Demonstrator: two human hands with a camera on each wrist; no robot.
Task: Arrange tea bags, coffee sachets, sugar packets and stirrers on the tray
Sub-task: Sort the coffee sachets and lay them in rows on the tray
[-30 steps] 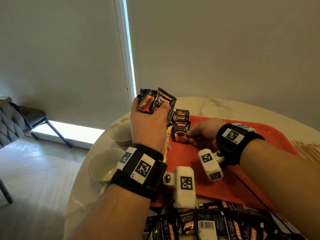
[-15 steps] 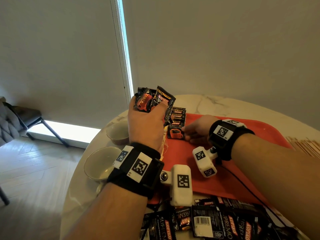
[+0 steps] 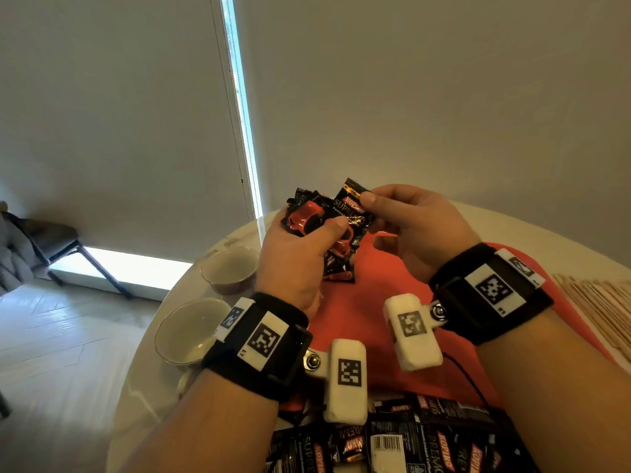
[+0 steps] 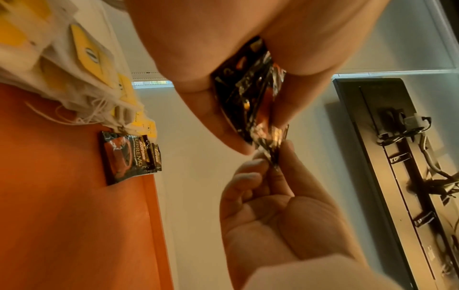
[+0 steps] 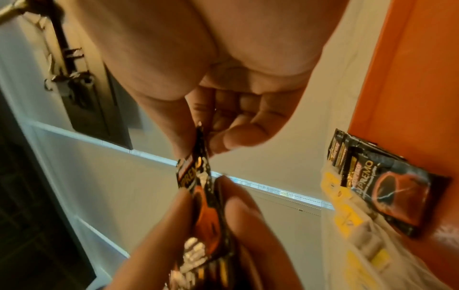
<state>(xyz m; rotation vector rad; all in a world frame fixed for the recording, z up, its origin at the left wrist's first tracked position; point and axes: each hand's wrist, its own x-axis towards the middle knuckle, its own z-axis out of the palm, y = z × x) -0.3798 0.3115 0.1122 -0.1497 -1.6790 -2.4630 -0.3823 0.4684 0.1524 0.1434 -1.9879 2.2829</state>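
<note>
My left hand [image 3: 300, 247] holds a bunch of black-and-red coffee sachets [image 3: 314, 220] upright above the red tray [image 3: 375, 322]. My right hand [image 3: 403, 223] pinches the top corner of the front sachet [image 3: 353, 203] between thumb and forefinger. The wrist views show the same pinch, the right hand [image 5: 198, 137] on the sachet's edge [image 5: 198, 170] and the left hand [image 4: 236, 117] round the bunch [image 4: 248, 102]. A short row of coffee sachets [image 4: 129, 157] lies on the tray [image 4: 62, 196] beside a pile of yellow-tagged tea bags [image 4: 74, 64].
Two pale bowls [image 3: 230, 268] [image 3: 191, 331] stand on the marble table's left edge. More coffee sachets [image 3: 409, 442] lie heaped at the near edge below the tray. Wooden stirrers [image 3: 594, 302] lie to the tray's right. A grey chair [image 3: 30, 247] stands far left.
My right hand left the sachet row on the tray and rose to pinch the front sachet in my left hand's bunch. The head view tilted up and closer.
</note>
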